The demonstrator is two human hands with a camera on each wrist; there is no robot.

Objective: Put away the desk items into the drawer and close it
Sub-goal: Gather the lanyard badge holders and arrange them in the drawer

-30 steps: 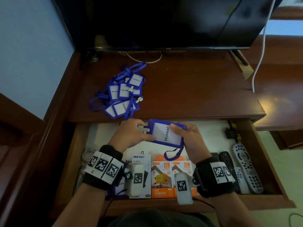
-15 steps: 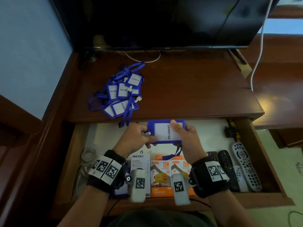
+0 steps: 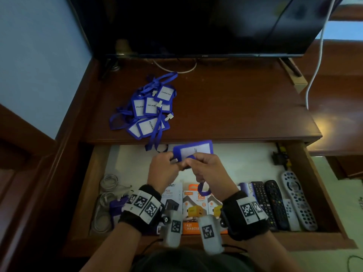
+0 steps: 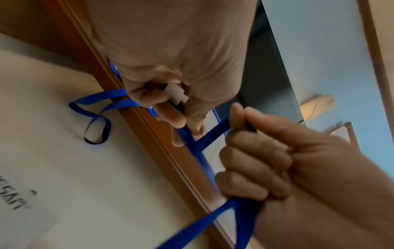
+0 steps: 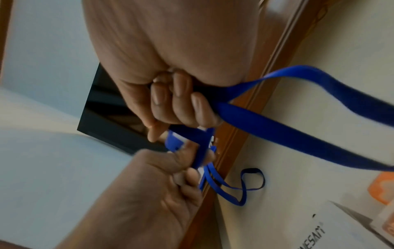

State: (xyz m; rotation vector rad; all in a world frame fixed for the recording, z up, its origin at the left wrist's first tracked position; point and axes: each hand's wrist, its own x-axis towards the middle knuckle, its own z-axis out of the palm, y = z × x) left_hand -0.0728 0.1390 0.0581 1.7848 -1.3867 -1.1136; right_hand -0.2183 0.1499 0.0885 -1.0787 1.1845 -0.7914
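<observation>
The badge point(image 3: 193, 150) has tipped up and back toward the worktop point(image 3: 225, 107) edge since a second ago, its printed face now turned away, above the open drawer point(image 3: 324, 195). The left hand point(image 3: 163, 167) pinches its white clip; the right hand point(image 3: 208, 169) is fisted around its blue strap point(image 5: 277, 124). More badges point(image 3: 149, 110) lie piled on the worktop.

Back half of the drawer point(image 3: 245, 160) floor lies bare — boxes point(image 3: 193, 209) and remotes point(image 3: 279, 205) crowd its front edge, cables point(image 3: 107, 195) its left front corner.
</observation>
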